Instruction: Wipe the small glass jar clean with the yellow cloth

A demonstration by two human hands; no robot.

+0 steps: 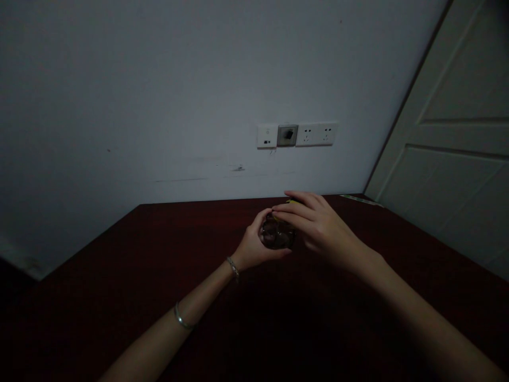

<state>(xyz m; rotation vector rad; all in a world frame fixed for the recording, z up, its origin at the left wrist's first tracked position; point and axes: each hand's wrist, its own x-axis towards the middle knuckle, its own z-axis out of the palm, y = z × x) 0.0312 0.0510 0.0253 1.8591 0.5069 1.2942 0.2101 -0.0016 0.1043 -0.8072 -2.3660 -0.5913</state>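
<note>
Both my hands meet over the middle of a dark red table [139,265]. My left hand [254,245] is curled round a small clear glass jar [277,236], gripping it from the left. My right hand [314,223] lies over the jar's top and right side with its fingers pressed together; something small and yellow-green [293,200] peeks out at its fingertips, too dim to name. Two thin bracelets [233,267] sit on my left wrist and forearm.
A pale wall stands just behind the table, with a row of white sockets and a grey switch [296,135]. A cream panelled door [457,154] is at the right. A thin light strip [360,199] lies at the table's far right corner.
</note>
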